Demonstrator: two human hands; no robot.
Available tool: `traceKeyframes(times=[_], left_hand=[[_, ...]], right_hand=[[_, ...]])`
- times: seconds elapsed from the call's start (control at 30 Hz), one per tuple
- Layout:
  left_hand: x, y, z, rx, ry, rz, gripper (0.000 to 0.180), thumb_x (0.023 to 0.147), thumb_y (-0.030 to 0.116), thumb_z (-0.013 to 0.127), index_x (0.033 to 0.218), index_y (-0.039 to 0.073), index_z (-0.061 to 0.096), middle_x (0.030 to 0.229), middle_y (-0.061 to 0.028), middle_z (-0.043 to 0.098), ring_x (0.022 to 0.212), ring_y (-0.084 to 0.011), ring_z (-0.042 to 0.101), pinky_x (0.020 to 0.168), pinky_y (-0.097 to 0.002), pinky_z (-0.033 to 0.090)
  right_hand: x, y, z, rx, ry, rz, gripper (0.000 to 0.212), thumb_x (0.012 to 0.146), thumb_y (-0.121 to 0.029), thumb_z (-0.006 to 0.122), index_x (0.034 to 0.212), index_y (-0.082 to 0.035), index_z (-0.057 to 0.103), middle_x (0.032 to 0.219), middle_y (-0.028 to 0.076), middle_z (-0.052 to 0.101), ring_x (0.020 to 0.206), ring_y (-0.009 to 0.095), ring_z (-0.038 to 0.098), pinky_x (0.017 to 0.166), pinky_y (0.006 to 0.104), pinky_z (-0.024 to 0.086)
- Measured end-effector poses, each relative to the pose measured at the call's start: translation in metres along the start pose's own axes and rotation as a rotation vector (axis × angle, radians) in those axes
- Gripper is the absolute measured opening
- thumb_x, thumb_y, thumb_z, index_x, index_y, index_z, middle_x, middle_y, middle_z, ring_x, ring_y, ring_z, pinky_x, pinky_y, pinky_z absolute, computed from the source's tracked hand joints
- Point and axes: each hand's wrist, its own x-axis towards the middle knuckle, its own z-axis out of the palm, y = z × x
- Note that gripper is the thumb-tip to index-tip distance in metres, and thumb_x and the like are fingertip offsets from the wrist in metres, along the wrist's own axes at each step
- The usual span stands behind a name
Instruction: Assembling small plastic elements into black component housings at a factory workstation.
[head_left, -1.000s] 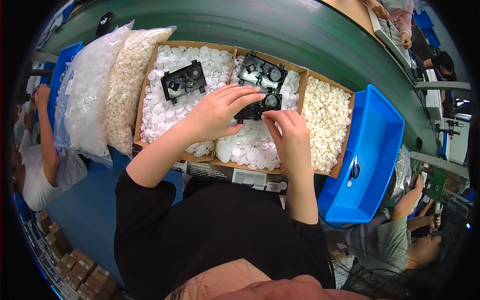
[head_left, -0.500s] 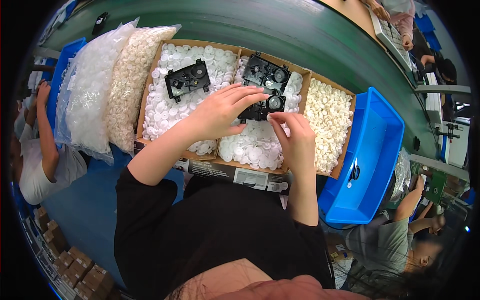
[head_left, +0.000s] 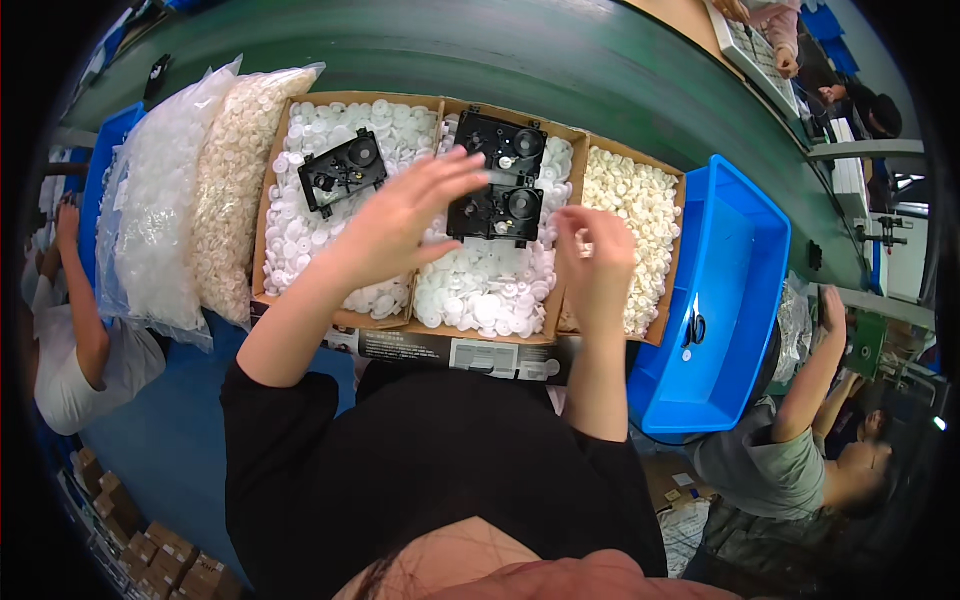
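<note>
My left hand (head_left: 400,212) hovers with fingers stretched out, slightly blurred, its fingertips over the left edge of two black plastic housings. The upper housing (head_left: 515,138) and the lower housing (head_left: 492,212) lie one above the other on white plastic gears (head_left: 485,290) in the middle compartment. Each carries a dark round wheel and small fittings. My right hand (head_left: 600,255) is over the divider beside the cream parts, fingers curled toward the thumb; whatever they hold is too blurred to name. A third black housing (head_left: 335,180) rests on the white gears in the left compartment.
Small cream parts (head_left: 635,210) fill the right compartment. A blue bin (head_left: 735,290) with black-handled scissors (head_left: 696,325) stands to the right. Bulging clear bags of white parts (head_left: 165,200) and cream parts (head_left: 235,190) lie left. Behind runs a green surface (head_left: 420,50); co-workers sit on both sides.
My right hand has drawn back from the lower housing, right toward the cream parts. My left hand has shifted left and lifted off, uncovering more of that housing. The whole view has shifted slightly.
</note>
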Motion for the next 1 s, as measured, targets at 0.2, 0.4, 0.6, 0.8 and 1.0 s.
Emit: traceKeyframes(times=[0.2,0.4,0.6,0.8,1.0], left_hand=[[-0.030,-0.031,-0.054,0.237,0.189,-0.341,0.079,0.089,0.011,0.080,0.157,0.013,0.040,0.155,-0.0151,0.052,0.148,-0.0378,0.044,0.121,-0.0462,0.038],[-0.047,-0.034,-0.063,0.185,0.074,-0.506,0.084,0.080,0.016,0.087,0.152,0.011,0.046,0.128,-0.0160,0.069,0.118,-0.0355,0.063,0.107,-0.0462,0.048],[-0.027,0.007,-0.057,0.190,0.274,-0.281,0.081,0.072,0.015,0.091,0.144,0.010,0.054,0.118,-0.0151,0.070,0.111,-0.0346,0.065,0.104,-0.0474,0.050],[-0.006,0.054,0.009,-0.072,-0.079,-0.005,0.074,0.064,0.020,0.095,0.132,0.011,0.066,0.121,-0.0066,0.065,0.123,-0.0327,0.058,0.120,-0.0519,0.040],[-0.019,0.044,0.036,0.028,-0.070,-0.020,0.069,0.068,0.026,0.093,0.131,0.012,0.067,0.124,-0.0058,0.060,0.133,-0.0334,0.045,0.120,-0.0522,0.037]], right_hand=[[-0.003,0.051,-0.026,-0.212,-0.105,0.187,0.011,0.093,-0.013,0.075,0.099,-0.004,0.074,0.100,0.014,0.069,0.096,0.035,0.065,0.086,0.0456,0.050],[-0.003,0.048,-0.022,-0.157,-0.110,0.172,0.012,0.092,-0.009,0.075,0.101,-0.002,0.071,0.096,0.014,0.069,0.092,0.033,0.066,0.082,0.0434,0.052],[-0.010,0.036,-0.029,0.045,-0.021,0.326,0.009,0.095,-0.005,0.074,0.099,0.000,0.068,0.094,0.010,0.075,0.081,0.017,0.071,0.076,0.0327,0.055],[-0.019,0.014,-0.032,0.260,0.043,0.133,0.016,0.085,0.005,0.078,0.097,-0.001,0.068,0.104,0.013,0.075,0.094,0.025,0.072,0.084,0.0341,0.056],[-0.050,-0.016,-0.026,0.344,-0.202,-0.056,0.038,0.075,0.001,0.088,0.109,-0.010,0.075,0.098,0.004,0.072,0.087,0.025,0.061,0.077,0.0377,0.051]])
